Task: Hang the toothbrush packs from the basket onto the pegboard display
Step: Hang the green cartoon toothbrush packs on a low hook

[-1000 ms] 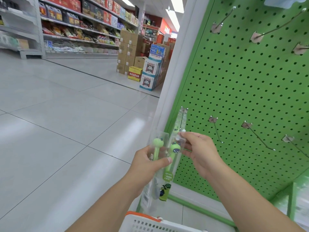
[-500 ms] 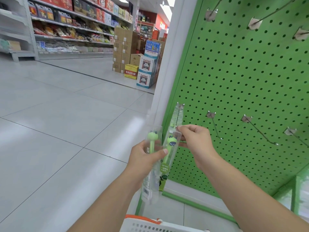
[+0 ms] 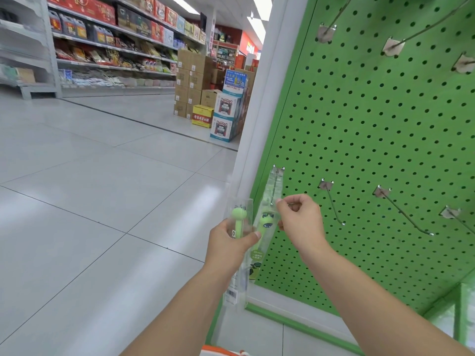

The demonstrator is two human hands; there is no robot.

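Note:
My left hand [image 3: 227,244] grips a clear toothbrush pack [image 3: 239,222] with a green brush inside, held upright in front of the green pegboard [image 3: 372,140]. My right hand [image 3: 299,222] pinches the top of a second clear toothbrush pack [image 3: 264,227] with a green brush. That top sits at the tip of the leftmost lower hook [image 3: 275,187], where another clear pack seems to hang. Whether the second pack is threaded on the hook I cannot tell. The basket [image 3: 221,352] shows only as an orange and white rim at the bottom edge.
Bare metal hooks [image 3: 334,204] jut from the pegboard to the right, and more hooks [image 3: 395,43] sit near the top. A white post [image 3: 257,119] frames the board's left edge. Stacked cartons [image 3: 195,83] and stocked shelves [image 3: 115,47] stand far across the tiled floor.
Both hands rose slightly toward the leftmost lower hook. My right hand moved its pack's top up to the hook's tip. The camera tilted, hiding most of the basket.

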